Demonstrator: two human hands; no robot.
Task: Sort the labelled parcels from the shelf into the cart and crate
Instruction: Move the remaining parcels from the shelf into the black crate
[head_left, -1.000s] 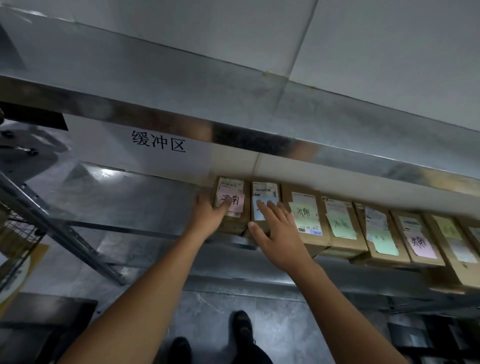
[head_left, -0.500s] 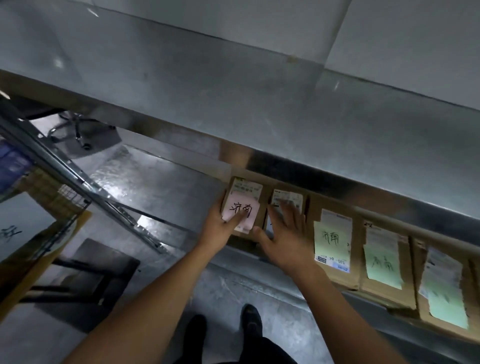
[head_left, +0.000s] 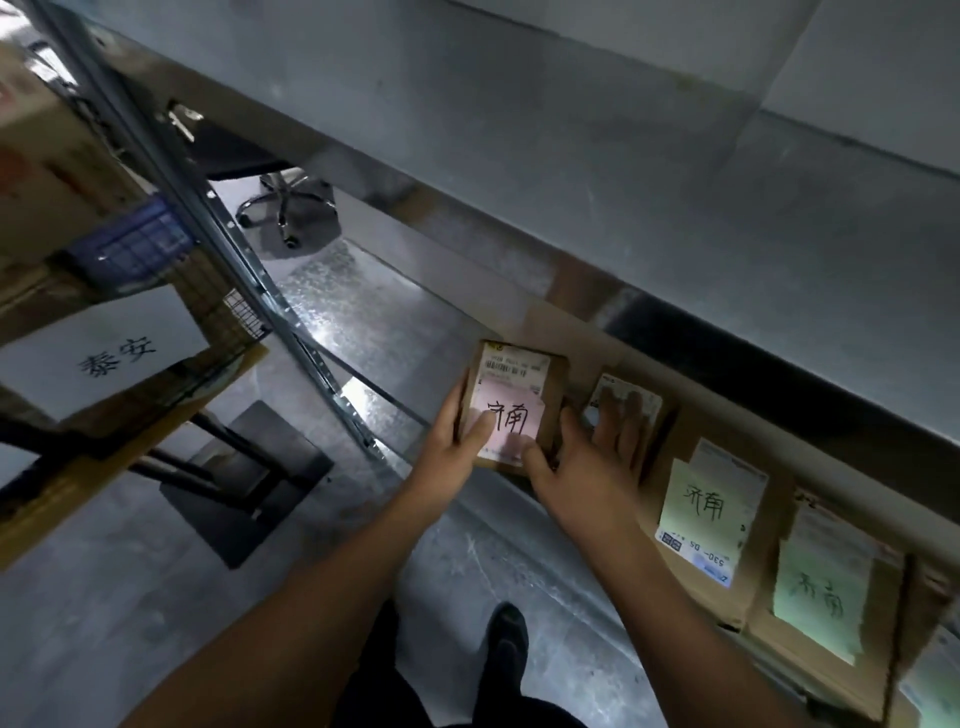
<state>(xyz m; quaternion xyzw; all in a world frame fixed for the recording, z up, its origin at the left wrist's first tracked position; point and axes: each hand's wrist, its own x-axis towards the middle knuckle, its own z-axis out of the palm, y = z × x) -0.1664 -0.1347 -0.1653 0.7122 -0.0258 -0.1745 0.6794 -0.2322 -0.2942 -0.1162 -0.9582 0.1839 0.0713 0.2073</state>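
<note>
Brown cardboard parcel with pink handwritten note (head_left: 519, 384), leftmost in row on grey metal shelf (head_left: 374, 322), clasped by left hand (head_left: 457, 447): fingers round left edge, thumb down on note. Right hand (head_left: 587, 467) unclenched, fingers straight across neighbouring brown parcel with white label (head_left: 655, 410), thumb against pink-note parcel's near corner; probably to pin neighbour while freeing just one. Notes face-up for reading destinations. Wire cart with white sign (head_left: 234, 306) at left, well apart; parcel not yet carried over.

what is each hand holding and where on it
The left hand grips the pink-note parcel by its left edge, thumb on the note. The right hand lies flat on the neighbouring parcel, thumb at the first parcel's lower corner.
</note>
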